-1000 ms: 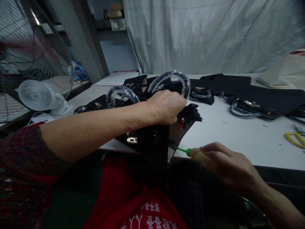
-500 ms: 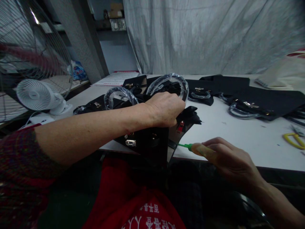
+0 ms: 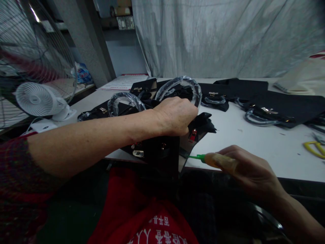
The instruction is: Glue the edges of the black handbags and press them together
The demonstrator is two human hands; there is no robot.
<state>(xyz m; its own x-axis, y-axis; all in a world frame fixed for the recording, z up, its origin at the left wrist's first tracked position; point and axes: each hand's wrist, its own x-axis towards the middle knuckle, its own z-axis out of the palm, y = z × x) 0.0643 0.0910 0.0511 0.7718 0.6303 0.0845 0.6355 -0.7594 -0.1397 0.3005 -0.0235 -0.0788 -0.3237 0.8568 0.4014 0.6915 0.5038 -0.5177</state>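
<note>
A black handbag (image 3: 157, 159) with plastic-wrapped handles and a silver lock lies at the table's front edge. My left hand (image 3: 176, 117) is closed on its upper part, between the two handles; the fingertips are hidden. A red zipper pull (image 3: 192, 135) hangs at the bag's open right side. In my right hand (image 3: 250, 166) is a squeeze bottle of yellowish glue (image 3: 215, 160) with a thin green nozzle. The nozzle tip is at a dark strip (image 3: 183, 153) on the bag's side edge; whether it touches I cannot tell.
More black bag pieces (image 3: 284, 105) with wrapped handles lie across the back of the white table (image 3: 243, 135). Yellow-handled scissors (image 3: 315, 149) rest at the right. A small white fan (image 3: 38, 98) and a large wire-caged fan (image 3: 33, 51) stand at the left. Behind hangs a grey curtain (image 3: 215, 37).
The bottle's nozzle tip has shifted very slightly down along the bag's side edge. My left hand stays on the bag. The whole view has moved a little.
</note>
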